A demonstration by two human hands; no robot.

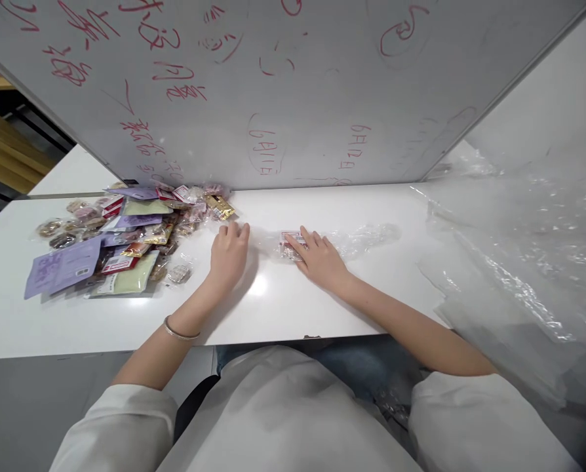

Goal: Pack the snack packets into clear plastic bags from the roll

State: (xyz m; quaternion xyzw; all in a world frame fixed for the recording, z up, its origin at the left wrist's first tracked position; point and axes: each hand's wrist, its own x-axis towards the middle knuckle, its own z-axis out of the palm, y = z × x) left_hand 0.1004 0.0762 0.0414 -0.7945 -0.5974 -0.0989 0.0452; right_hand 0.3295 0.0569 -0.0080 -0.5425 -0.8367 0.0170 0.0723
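Clear crinkled plastic wrap lies stretched sideways across the middle of the white table. Inside or under it, a small packet with a red and white label shows beside my right hand. That hand lies on the wrap and packet with its fingers spread. My left hand is at the wrap's left end, its fingers bent down and closed on the plastic; the fingertips are partly hidden. A bracelet circles my left wrist.
A pile of purple, green, red and gold packets with small wrapped pieces covers the table's left part. A whiteboard with red writing stands behind. Large clear plastic sheets hang over the right side. The table's front edge is near my body.
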